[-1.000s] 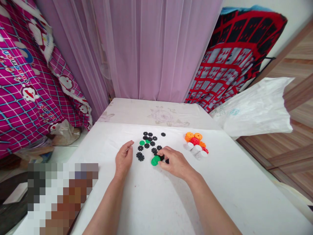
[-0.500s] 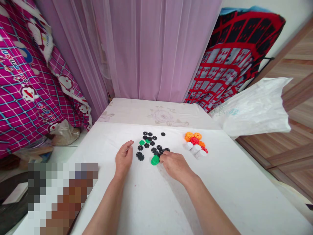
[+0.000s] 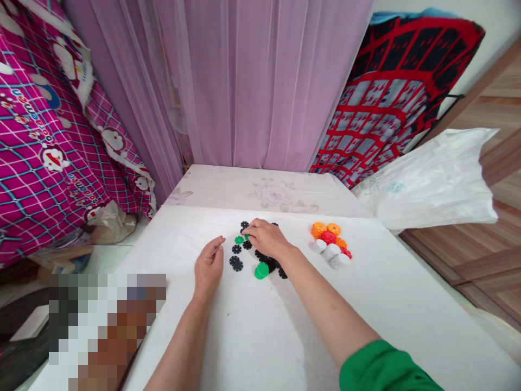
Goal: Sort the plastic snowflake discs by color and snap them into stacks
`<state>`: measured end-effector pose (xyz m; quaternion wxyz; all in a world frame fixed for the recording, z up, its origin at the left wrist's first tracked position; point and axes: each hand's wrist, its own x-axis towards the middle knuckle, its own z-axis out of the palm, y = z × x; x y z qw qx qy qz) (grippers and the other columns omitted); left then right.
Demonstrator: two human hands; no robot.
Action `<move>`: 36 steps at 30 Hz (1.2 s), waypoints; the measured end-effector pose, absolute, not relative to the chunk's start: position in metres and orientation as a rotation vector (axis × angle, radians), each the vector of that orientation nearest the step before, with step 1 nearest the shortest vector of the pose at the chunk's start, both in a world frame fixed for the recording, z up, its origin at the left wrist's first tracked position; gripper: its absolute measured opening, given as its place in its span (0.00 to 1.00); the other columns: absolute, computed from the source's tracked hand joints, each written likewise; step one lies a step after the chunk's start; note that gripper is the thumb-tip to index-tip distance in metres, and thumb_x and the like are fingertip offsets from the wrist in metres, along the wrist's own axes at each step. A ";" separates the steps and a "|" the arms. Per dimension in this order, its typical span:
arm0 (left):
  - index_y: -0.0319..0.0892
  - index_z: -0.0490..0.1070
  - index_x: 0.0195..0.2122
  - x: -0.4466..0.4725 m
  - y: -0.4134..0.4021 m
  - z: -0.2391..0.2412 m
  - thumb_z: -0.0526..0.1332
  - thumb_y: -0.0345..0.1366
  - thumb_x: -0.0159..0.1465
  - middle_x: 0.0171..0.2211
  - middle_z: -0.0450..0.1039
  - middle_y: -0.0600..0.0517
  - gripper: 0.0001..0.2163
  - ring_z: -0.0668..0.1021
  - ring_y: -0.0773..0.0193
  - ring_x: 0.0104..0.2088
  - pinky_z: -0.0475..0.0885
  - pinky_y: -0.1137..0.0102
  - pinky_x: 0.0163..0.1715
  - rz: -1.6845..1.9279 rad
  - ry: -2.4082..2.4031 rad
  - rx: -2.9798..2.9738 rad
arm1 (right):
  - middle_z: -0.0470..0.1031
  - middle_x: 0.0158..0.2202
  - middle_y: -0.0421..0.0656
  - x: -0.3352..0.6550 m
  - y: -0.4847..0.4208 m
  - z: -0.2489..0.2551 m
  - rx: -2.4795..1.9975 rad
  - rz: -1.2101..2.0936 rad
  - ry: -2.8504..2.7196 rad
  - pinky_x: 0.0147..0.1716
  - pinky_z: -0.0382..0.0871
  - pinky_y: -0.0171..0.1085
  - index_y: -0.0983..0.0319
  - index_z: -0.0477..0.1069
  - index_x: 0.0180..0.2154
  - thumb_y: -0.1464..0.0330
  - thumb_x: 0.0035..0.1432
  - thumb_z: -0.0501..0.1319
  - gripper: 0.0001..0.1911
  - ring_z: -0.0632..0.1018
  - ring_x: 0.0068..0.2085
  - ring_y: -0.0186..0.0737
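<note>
- A pale purple curtain (image 3: 252, 81) hung in folds across the far side.
- Pink checked fabric (image 3: 36, 136) with cartoon figures draped down the left.
- A red, black and grey patterned cloth (image 3: 378, 114) hung at the far right, beside a strip of whitish wall (image 3: 499, 21).
- Wood-grain panels (image 3: 484, 252) stood along the right, behind a white bag (image 3: 439, 184).
- The desk (image 3: 345, 326) wore a white cover, with a floral print on its far part.
- Pale floor (image 3: 109, 258) showed at left.
- The light was soft.
</note>
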<state>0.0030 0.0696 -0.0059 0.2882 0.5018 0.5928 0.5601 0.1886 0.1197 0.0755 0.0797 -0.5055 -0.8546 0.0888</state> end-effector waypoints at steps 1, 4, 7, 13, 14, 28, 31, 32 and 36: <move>0.45 0.77 0.43 0.003 0.070 -0.006 0.57 0.41 0.61 0.48 0.78 0.48 0.13 0.77 0.58 0.51 0.70 0.61 0.54 1.493 1.586 1.342 | 0.73 0.49 0.41 0.185 0.125 0.071 -1.529 0.269 -2.568 0.46 0.63 0.35 0.52 0.76 0.46 0.70 0.64 0.54 0.15 0.72 0.50 0.39; 0.46 0.77 0.43 0.003 0.069 -0.007 0.57 0.41 0.61 0.49 0.77 0.49 0.13 0.77 0.59 0.51 0.70 0.60 0.55 1.493 1.597 1.344 | 0.74 0.46 0.41 0.185 0.132 0.058 -1.629 0.283 -2.549 0.45 0.63 0.34 0.54 0.76 0.43 0.70 0.64 0.54 0.14 0.73 0.48 0.39; 0.47 0.77 0.43 0.003 0.069 -0.009 0.57 0.41 0.62 0.49 0.77 0.50 0.13 0.77 0.59 0.52 0.69 0.60 0.55 1.491 1.605 1.348 | 0.74 0.45 0.42 0.199 0.130 0.051 -1.742 0.267 -2.458 0.43 0.63 0.34 0.56 0.75 0.43 0.70 0.64 0.53 0.13 0.74 0.46 0.38; 0.46 0.77 0.43 0.003 0.070 -0.008 0.57 0.41 0.62 0.49 0.77 0.49 0.13 0.77 0.58 0.51 0.70 0.60 0.55 1.491 1.599 1.344 | 0.73 0.45 0.43 0.207 0.127 0.054 -1.793 0.254 -2.416 0.43 0.63 0.34 0.56 0.76 0.43 0.68 0.63 0.54 0.12 0.74 0.46 0.39; 0.46 0.77 0.43 0.003 0.070 -0.008 0.57 0.41 0.62 0.49 0.77 0.49 0.13 0.77 0.58 0.51 0.70 0.60 0.54 1.491 1.597 1.344 | 0.73 0.46 0.43 0.203 0.128 0.055 -1.769 0.271 -2.432 0.43 0.63 0.34 0.55 0.76 0.44 0.67 0.62 0.55 0.12 0.74 0.47 0.39; 0.46 0.76 0.43 0.001 0.070 -0.007 0.57 0.41 0.62 0.49 0.78 0.49 0.13 0.77 0.58 0.52 0.69 0.60 0.56 1.497 1.598 1.366 | 0.77 0.43 0.43 0.186 0.140 0.062 -1.756 0.345 -2.439 0.39 0.64 0.35 0.58 0.75 0.39 0.67 0.54 0.59 0.10 0.76 0.44 0.41; 0.46 0.77 0.43 0.002 0.070 -0.007 0.57 0.40 0.61 0.48 0.78 0.49 0.12 0.77 0.58 0.52 0.69 0.60 0.55 1.508 1.596 1.351 | 0.77 0.36 0.40 0.198 0.129 0.061 -1.754 0.509 -2.174 0.36 0.63 0.34 0.58 0.74 0.33 0.68 0.58 0.55 0.09 0.75 0.37 0.37; 0.46 0.77 0.42 0.002 0.071 -0.007 0.57 0.40 0.61 0.48 0.78 0.49 0.12 0.77 0.58 0.52 0.70 0.60 0.55 1.513 1.593 1.344 | 0.77 0.32 0.39 0.204 0.123 0.060 -1.721 0.632 -2.039 0.35 0.63 0.33 0.59 0.74 0.31 0.68 0.57 0.55 0.09 0.74 0.34 0.35; 0.46 0.77 0.42 0.004 0.071 -0.007 0.57 0.40 0.61 0.48 0.78 0.49 0.12 0.77 0.58 0.52 0.69 0.60 0.56 1.523 1.588 1.322 | 0.67 0.21 0.34 0.230 0.089 0.062 -1.529 1.157 -1.573 0.27 0.59 0.32 0.61 0.70 0.27 0.63 0.50 0.59 0.08 0.67 0.25 0.32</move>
